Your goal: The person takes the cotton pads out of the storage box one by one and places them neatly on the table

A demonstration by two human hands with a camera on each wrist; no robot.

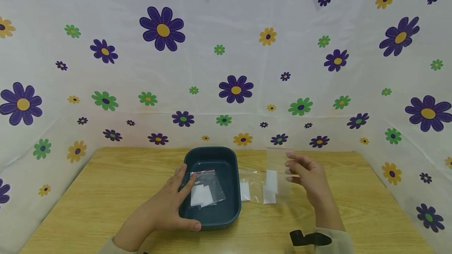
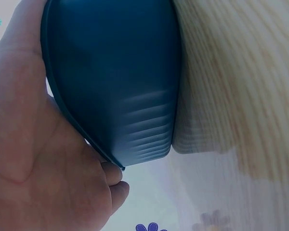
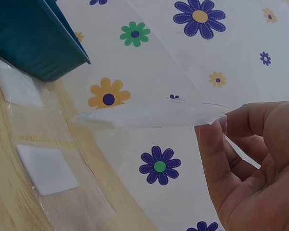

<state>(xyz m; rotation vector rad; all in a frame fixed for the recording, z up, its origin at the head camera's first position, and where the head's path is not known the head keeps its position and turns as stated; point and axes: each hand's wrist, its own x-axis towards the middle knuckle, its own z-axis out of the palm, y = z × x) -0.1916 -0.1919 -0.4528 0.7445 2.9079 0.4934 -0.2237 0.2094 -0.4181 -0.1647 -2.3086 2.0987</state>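
Observation:
My left hand (image 1: 166, 203) lies spread along the left rim of a dark blue plastic bin (image 1: 231, 191), thumb at the near side. In the left wrist view the palm is against the bin's rim. Inside the bin, small clear zip bags (image 1: 218, 191) with white squares in them overlap. To the right of the bin, my right hand (image 1: 310, 175) pinches the edge of a clear zip bag (image 3: 154, 114) between thumb and fingers. The held bag is above the table and seen nearly edge-on in the right wrist view.
More clear bags with white squares (image 3: 45, 168) lie on the wooden table (image 1: 116, 183) right of the bin, partly beneath the held bag in the head view. A white cloth with printed flowers (image 1: 197, 69) hangs behind and at both sides of the table.

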